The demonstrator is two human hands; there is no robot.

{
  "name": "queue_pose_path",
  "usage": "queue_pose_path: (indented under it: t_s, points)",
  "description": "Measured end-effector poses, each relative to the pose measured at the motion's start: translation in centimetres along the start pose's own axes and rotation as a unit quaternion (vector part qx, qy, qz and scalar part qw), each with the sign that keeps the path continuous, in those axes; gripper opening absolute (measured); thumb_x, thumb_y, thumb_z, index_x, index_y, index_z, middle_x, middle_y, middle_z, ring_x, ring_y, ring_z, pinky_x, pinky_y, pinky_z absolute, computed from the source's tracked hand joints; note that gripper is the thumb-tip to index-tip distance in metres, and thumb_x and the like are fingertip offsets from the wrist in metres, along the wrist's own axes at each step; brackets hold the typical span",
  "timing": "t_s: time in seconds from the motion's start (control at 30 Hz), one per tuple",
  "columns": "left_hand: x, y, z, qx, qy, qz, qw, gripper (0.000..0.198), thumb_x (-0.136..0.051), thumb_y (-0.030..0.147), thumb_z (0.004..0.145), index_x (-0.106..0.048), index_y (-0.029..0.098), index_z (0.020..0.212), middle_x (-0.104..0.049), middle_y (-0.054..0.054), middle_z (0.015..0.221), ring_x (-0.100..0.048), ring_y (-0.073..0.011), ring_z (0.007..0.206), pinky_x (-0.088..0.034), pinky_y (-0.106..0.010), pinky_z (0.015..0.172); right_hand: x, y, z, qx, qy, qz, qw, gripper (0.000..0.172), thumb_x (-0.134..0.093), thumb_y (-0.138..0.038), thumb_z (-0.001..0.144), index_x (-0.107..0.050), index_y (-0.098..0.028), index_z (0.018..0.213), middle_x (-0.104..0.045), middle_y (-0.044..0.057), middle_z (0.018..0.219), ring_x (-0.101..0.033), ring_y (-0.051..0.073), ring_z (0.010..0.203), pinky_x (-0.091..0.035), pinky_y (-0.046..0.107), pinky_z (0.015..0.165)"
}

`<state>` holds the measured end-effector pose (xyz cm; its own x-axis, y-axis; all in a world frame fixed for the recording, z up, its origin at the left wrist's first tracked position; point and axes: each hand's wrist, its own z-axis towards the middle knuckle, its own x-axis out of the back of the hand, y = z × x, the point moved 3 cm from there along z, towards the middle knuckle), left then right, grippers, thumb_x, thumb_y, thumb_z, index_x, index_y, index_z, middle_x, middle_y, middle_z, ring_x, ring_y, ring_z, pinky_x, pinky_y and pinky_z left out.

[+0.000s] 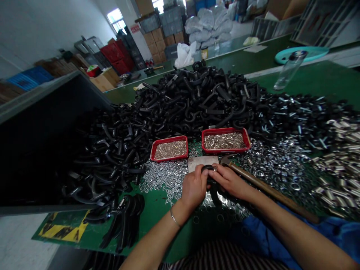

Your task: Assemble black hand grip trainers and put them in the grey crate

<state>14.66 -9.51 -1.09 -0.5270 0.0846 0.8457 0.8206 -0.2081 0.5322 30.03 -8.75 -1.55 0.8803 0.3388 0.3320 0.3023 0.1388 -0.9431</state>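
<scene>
**Black hook clasped in both hands above the washers**

A black plastic hook (pixel 209 169) is being gripped right now by the left hand (pixel 194 187) and the right hand (pixel 228 180), with both closed firmly around it. A small metal fitting (pixel 214 168) is seen glinting at its upper end, and its dark lower length is dropping below the grip. Just beyond the hands, a steel block (pixel 202 163) is laid flat. A hammer (pixel 270 191) is placed with its head beside that block, and its wooden handle is angled back under the right wrist; whether it is being held by the right hand cannot be told. Directly left of the grip, a drift of steel washers (pixel 160 180) is spread over a green mat (pixel 157 215). Farther ahead, two red trays are set side by side: the left tray (pixel 153 150) is filled with tiny silver parts, and the right tray (pixel 226 139) with short metal pieces. Behind them, a great heap of black hooks (pixel 191 101) is piled up. Off to the right of the grip, shiny metal sleeves (pixel 337 168) are banked up. A silver bracelet (pixel 172 217) is worn on the left wrist.
</scene>
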Motion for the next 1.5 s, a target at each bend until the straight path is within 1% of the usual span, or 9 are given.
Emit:
queue_pose_path:
  t_s: [0.1, 0.27, 0.37, 0.5, 0.67, 0.87, 1.03, 1.33, 1.5]
  points:
    - [0.4, -0.2, -0.8, -0.024, -0.040, 0.027, 0.999, 0.040, -0.019, 0.040, 0.105, -0.052, 0.021, 0.118, -0.069, -0.006, 0.081, -0.070, -0.0226, 0.076, -0.051, -0.032, 0.070, -0.5, -0.4, -0.6, -0.026, -0.071, 0.049, 0.996, 0.030, -0.043, -0.048, 0.098, -0.053, -0.022, 0.087, -0.057, -0.003, 0.069, -0.047, 0.011, 0.050, -0.036, 0.024, 0.047]
    - [1.2, 0.1, -2.7, -0.065, -0.060, 0.057, 0.994, 0.034, -0.033, 0.041, 0.102, -0.055, 0.021, 0.118, -0.068, -0.009, 0.083, -0.070, -0.0259, 0.078, -0.053, -0.036, 0.073, -1.5, -1.6, -1.5, 0.024, -0.052, -0.049, 0.997, 0.015, -0.046, -0.032, 0.095, -0.053, -0.020, 0.091, -0.067, 0.006, 0.086, -0.062, 0.020, 0.081, -0.047, 0.030, 0.072]
    - [1.1, 0.0, -1.9, -0.049, -0.065, 0.077, 0.994, 0.037, -0.032, 0.041, 0.103, -0.056, 0.020, 0.120, -0.068, -0.010, 0.082, -0.070, -0.0267, 0.078, -0.053, -0.036, 0.073, -2.1, -1.2, -1.1, -0.005, -0.054, -0.055, 0.997, 0.018, -0.042, -0.033, 0.097, -0.054, -0.019, 0.096, -0.069, 0.006, 0.083, -0.063, 0.019, 0.073, -0.048, 0.030, 0.069]
    - [-0.1, -1.3, 1.4, -0.028, -0.072, 0.122, 0.990, 0.044, -0.024, 0.042, 0.105, -0.058, 0.018, 0.120, -0.070, -0.010, 0.083, -0.070, -0.0247, 0.075, -0.051, -0.033, 0.069, 0.0, -0.2, 0.9, -0.023, -0.024, -0.164, 0.986, 0.029, -0.053, -0.036, 0.095, -0.060, -0.014, 0.113, -0.071, 0.010, 0.085, -0.065, 0.022, 0.074, -0.048, 0.032, 0.070]
    - [-0.3, -1.4, 5.7, -0.157, -0.025, 0.203, 0.966, 0.041, -0.039, 0.042, 0.102, -0.068, 0.014, 0.094, -0.068, -0.014, 0.091, -0.064, -0.0263, 0.090, -0.048, -0.037, 0.083, 7.7, 0.3, 5.0, 0.052, 0.119, -0.394, 0.910, 0.026, -0.053, -0.032, 0.096, -0.072, -0.017, 0.105, -0.069, 0.013, 0.103, -0.057, 0.028, 0.104, -0.043, 0.040, 0.093]
    - [0.3, 2.1, 13.8, -0.240, 0.000, 0.266, 0.934, 0.024, -0.046, 0.017, 0.097, -0.069, 0.013, 0.098, -0.070, -0.012, 0.100, -0.058, -0.0251, 0.101, -0.042, -0.039, 0.091, 9.2, 2.2, 11.0, -0.005, 0.033, -0.555, 0.831, 0.025, -0.060, -0.033, 0.092, -0.076, -0.013, 0.094, -0.068, 0.017, 0.101, -0.051, 0.031, 0.106, -0.046, 0.037, 0.087]
    - [-2.0, 2.5, 17.9, -0.238, -0.058, 0.293, 0.924, 0.025, -0.049, 0.007, 0.091, -0.073, 0.010, 0.093, -0.073, -0.015, 0.094, -0.056, -0.0278, 0.104, -0.036, -0.047, 0.099, 7.4, 3.5, 12.7, -0.004, 0.030, -0.546, 0.837, 0.021, -0.056, -0.022, 0.092, -0.073, -0.012, 0.097, -0.069, 0.018, 0.102, -0.052, 0.030, 0.108, -0.048, 0.035, 0.087]
    - [-2.4, 2.5, 17.0, -0.234, 0.009, 0.296, 0.926, 0.030, -0.043, 0.012, 0.096, -0.072, 0.006, 0.101, -0.070, -0.018, 0.100, -0.052, -0.0297, 0.106, -0.033, -0.047, 0.099, 7.6, 4.6, 11.9, -0.028, 0.124, -0.471, 0.873, 0.022, -0.048, -0.024, 0.095, -0.066, -0.011, 0.097, -0.068, 0.021, 0.102, -0.055, 0.034, 0.108, -0.048, 0.042, 0.087]
    - [-2.8, 3.0, 17.4, -0.207, -0.022, 0.316, 0.926, 0.029, -0.046, 0.009, 0.093, -0.075, 0.004, 0.095, -0.070, -0.021, 0.099, -0.050, -0.0322, 0.109, -0.033, -0.049, 0.099, 8.5, 4.1, 11.3, -0.011, 0.192, -0.379, 0.905, 0.022, -0.038, -0.027, 0.100, -0.055, -0.014, 0.107, -0.069, 0.015, 0.102, -0.064, 0.024, 0.091, -0.051, 0.035, 0.081]
